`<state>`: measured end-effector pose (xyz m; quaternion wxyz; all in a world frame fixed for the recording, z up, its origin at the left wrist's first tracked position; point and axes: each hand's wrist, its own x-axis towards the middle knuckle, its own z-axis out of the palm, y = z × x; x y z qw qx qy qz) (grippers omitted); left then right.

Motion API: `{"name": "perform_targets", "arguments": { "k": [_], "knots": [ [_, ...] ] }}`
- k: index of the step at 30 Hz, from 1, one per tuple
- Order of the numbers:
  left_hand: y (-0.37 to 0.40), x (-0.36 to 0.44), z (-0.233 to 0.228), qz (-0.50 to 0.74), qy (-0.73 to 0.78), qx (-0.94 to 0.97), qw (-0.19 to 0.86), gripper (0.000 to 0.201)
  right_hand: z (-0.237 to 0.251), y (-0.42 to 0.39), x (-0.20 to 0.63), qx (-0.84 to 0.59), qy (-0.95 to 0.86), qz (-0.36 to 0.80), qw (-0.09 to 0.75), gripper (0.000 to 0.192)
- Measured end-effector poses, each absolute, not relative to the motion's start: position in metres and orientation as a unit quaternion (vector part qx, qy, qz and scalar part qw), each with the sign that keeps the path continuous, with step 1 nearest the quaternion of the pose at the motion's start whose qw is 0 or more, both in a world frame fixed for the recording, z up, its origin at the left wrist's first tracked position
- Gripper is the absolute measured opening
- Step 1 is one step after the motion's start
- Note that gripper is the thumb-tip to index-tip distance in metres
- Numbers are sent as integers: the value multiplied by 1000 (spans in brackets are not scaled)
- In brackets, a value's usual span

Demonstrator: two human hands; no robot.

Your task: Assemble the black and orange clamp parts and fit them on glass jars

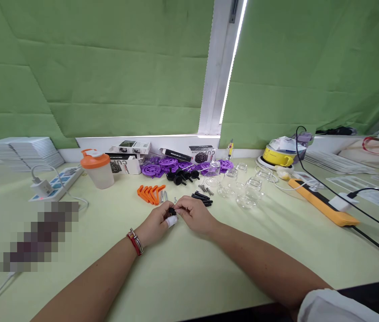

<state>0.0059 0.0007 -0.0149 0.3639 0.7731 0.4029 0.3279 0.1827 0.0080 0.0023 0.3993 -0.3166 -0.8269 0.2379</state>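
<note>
Two hands: mine meet low over the table (189, 273), fingertips at one small black part (172, 211).
Left hand (155, 224): thumb and fingers pinch the part, probably to steady something so little; a white wrap (171, 221) covers my thumb.
Right hand (196, 217): fingertips drawn in at the part's edge; whether they grip it or something smaller, I can't tell.
Black part: between my hands, just on my side of the loose pieces, so I likely needn't reach far for any of them.
Orange pieces (148, 196): lined up side by side, seemingly so each lifts off singly; metal pins (164, 197) lie just beside them.
Black rods (203, 197), springs (206, 190): each kind in its own cluster, perhaps to keep them from mixing.
Purple discs (151, 170): heaped farther back, black stemmed pieces (178, 180) before them, the bulkier stock apparently kept off my near side.
Clear cups (248, 197): grouped to the right, the table showing through their walls.
Shaker bottle (99, 175): upright, orange lid (94, 158) on; its contents I can't make out.
Cup holder boxes (200, 155): behind the discs, insides hidden from me.
Yellow pot (276, 157): crumpled white material (281, 145) sits over its top.
</note>
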Motion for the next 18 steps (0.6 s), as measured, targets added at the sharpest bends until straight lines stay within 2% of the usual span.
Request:
{"name": "perform_targets", "arguments": {
  "k": [18],
  "knots": [
    [1,4,-18,321,413,771,365,16,0,14,185,-315,-831,222,400,16]
  ]
}}
